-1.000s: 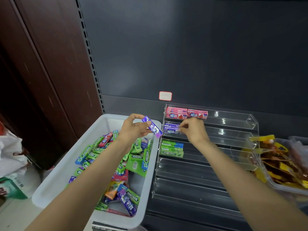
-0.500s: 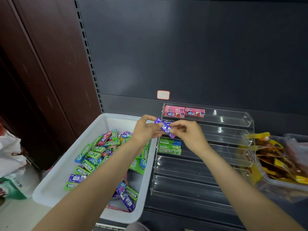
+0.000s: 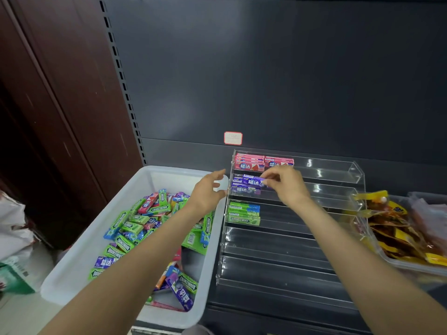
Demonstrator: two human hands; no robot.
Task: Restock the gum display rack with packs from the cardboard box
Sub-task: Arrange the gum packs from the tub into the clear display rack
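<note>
Nearest, lower left: white bin (image 3: pixel 72 274) heaped with loose gum packs (image 3: pixel 135 228), mostly green, some purple and pink. No cardboard visible on it; judged to be the supply the task means.

Right of the bin, touching or just beside it: clear tiered rack (image 3: pixel 278 250). The lower tiers show no packs. Third tier from the top has a short stack of green packs (image 3: pixel 243 213) at its left end.

Left hand (image 3: pixel 208 193) hangs over the bin's far right corner, just beside the rack's left wall. Its fingers are loosely curled and apart, nothing in them.

Right hand (image 3: pixel 287 187) is at the second tier from the top. Thumb and forefinger pinch the right end of a purple pack (image 3: pixel 251 182), which lies flat on top of the purple stack (image 3: pixel 244 190) at that tier's left end. Whether it is fully seated cannot be told.

Top tier: pink packs (image 3: pixel 262 163), two groups side by side at the left end.

Far right, behind the rack's edge: clear tray of yellow snack bags (image 3: pixel 399 228).

Step in hand, by judgement: setting one purple pack on its matching stack.

Next move calls for: square the pack with those beneath, let go, send the empty left hand down into the bin for another pack. Task looks early; most of the rack is bare.
</note>
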